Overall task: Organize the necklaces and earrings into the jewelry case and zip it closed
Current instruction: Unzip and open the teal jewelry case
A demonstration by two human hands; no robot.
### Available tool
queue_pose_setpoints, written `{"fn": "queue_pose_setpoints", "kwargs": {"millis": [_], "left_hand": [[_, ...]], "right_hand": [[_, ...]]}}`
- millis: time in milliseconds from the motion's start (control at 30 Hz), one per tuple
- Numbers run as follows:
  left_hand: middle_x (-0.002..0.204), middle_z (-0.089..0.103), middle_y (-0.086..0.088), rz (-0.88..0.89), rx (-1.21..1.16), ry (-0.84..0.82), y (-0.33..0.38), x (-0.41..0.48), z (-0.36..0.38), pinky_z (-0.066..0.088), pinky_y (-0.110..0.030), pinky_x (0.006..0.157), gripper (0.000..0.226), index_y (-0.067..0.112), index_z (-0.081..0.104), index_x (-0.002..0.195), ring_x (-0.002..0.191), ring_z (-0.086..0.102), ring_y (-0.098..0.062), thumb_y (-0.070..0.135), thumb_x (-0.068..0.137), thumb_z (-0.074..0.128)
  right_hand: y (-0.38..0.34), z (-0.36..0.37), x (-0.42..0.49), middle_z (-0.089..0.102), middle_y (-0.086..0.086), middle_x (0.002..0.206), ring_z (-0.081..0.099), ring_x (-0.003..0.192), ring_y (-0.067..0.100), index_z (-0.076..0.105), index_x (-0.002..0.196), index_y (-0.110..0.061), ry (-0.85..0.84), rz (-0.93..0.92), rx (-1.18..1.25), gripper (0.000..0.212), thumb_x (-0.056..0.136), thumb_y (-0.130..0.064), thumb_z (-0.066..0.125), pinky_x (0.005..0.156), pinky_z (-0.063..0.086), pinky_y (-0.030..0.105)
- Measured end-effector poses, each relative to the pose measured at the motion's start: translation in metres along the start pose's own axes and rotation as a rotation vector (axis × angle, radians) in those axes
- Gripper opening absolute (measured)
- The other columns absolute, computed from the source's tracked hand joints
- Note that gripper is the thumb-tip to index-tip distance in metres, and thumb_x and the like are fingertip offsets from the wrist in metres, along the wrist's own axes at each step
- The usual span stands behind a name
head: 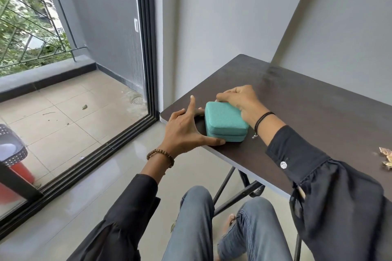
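A teal jewelry case [223,119] lies closed, lid down, near the left end of a dark brown table [297,99]. My left hand [186,131] braces its left side: the thumb presses the near corner, other fingers reach behind the far-left edge, and the index finger points up. My right hand [239,99] curls over the case's far right corner with fingertips pinched at the back edge, where the zipper runs; the zipper pull itself is hidden. No loose necklaces or earrings show next to the case.
Gold-coloured pieces [387,158] lie at the table's right edge. The table's left edge is close to the case. A glass sliding door [106,91] stands at left, grey walls behind. My knees [224,218] sit under the table beside its folding legs.
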State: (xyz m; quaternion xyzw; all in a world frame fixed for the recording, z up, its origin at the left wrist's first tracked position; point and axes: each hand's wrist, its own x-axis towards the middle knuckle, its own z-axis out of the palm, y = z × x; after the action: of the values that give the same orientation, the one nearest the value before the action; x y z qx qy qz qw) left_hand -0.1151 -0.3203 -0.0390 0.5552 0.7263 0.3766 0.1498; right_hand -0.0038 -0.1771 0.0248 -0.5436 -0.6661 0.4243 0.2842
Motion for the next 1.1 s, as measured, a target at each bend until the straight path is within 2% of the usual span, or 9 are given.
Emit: {"fn": "queue_pose_setpoints", "kwargs": {"millis": [200,300,467,533,667,767,867,967,1100], "left_hand": [[0.143,0.047,0.027,0.058,0.010,-0.060,0.001,0.003,-0.004,0.006,-0.022,0.120,0.134,0.024,0.009,0.163,0.131,0.031,0.011,0.068,0.061,0.085],[0.140,0.045,0.032,0.057,-0.097,-0.139,-0.005,0.010,-0.008,0.018,-0.040,0.126,0.135,0.028,0.018,0.161,0.137,0.040,0.009,0.074,0.053,0.083],[0.136,0.058,0.023,0.043,-0.218,-0.190,-0.007,0.017,-0.015,0.040,-0.036,0.117,0.122,0.034,0.039,0.153,0.127,0.054,0.007,0.068,0.048,0.089],[0.136,0.059,0.022,0.034,-0.234,-0.204,-0.006,0.021,-0.015,0.043,-0.037,0.115,0.119,0.036,0.040,0.152,0.127,0.055,0.004,0.071,0.049,0.089],[0.130,0.065,0.016,-0.022,-0.370,-0.207,-0.002,0.028,-0.014,0.049,-0.037,0.109,0.102,0.034,0.046,0.148,0.121,0.062,0.000,0.075,0.061,0.082],[0.120,0.071,0.013,-0.046,-0.415,-0.126,0.008,0.034,-0.012,0.051,-0.041,0.105,0.078,0.038,0.058,0.135,0.113,0.067,-0.005,0.086,0.074,0.059],[0.111,0.073,0.003,-0.083,-0.406,-0.022,0.017,0.044,-0.005,0.054,-0.049,0.097,0.084,0.025,0.066,0.121,0.104,0.069,-0.019,0.093,0.081,0.035],[0.095,0.071,-0.010,-0.136,-0.301,0.091,0.022,0.054,0.005,0.052,-0.048,0.096,0.092,0.008,0.062,0.099,0.092,0.066,-0.031,0.088,0.089,0.018],[0.079,0.066,-0.007,-0.200,-0.119,0.199,0.029,0.058,0.020,0.045,-0.037,0.076,0.071,0.002,0.053,0.084,0.084,0.064,-0.030,0.065,0.104,0.025]], "right_hand": [[0.025,-0.040,-0.027,0.077,-0.002,0.097,0.068,0.088,0.005,0.075,0.099,-0.009,-0.211,-0.176,0.110,0.025,0.085,-0.028,0.082,0.069,0.048,0.008],[0.042,-0.059,-0.038,0.074,-0.002,0.120,0.066,0.113,0.003,0.070,0.119,-0.014,-0.365,-0.210,0.174,0.043,0.083,-0.036,0.080,0.093,0.047,0.017],[0.068,-0.079,-0.040,0.051,-0.011,0.150,0.048,0.137,-0.001,0.045,0.147,-0.024,-0.612,-0.250,0.182,0.101,0.061,-0.019,0.098,0.113,0.041,0.023],[0.071,-0.081,-0.040,0.047,-0.011,0.153,0.046,0.139,-0.001,0.039,0.151,-0.024,-0.630,-0.265,0.164,0.109,0.060,-0.010,0.096,0.115,0.040,0.026],[0.071,-0.081,-0.036,0.056,-0.009,0.148,0.049,0.139,0.007,0.047,0.146,-0.024,-0.573,-0.299,0.201,0.092,0.067,-0.017,0.092,0.116,0.040,0.036],[0.067,-0.079,-0.033,0.068,-0.002,0.134,0.061,0.128,0.013,0.056,0.137,-0.021,-0.493,-0.298,0.272,0.064,0.079,-0.026,0.082,0.109,0.046,0.036],[0.066,-0.075,-0.028,0.076,0.002,0.117,0.071,0.111,0.021,0.062,0.126,-0.013,-0.361,-0.238,0.317,0.049,0.085,-0.034,0.078,0.097,0.055,0.044],[0.072,-0.069,-0.025,0.079,0.005,0.101,0.074,0.099,0.021,0.065,0.113,-0.011,-0.244,-0.224,0.280,0.034,0.088,-0.030,0.078,0.077,0.057,0.034],[0.081,-0.063,-0.027,0.078,0.005,0.089,0.070,0.077,0.006,0.070,0.099,-0.011,-0.150,-0.281,0.228,0.016,0.089,-0.021,0.078,0.062,0.053,0.021]]}}
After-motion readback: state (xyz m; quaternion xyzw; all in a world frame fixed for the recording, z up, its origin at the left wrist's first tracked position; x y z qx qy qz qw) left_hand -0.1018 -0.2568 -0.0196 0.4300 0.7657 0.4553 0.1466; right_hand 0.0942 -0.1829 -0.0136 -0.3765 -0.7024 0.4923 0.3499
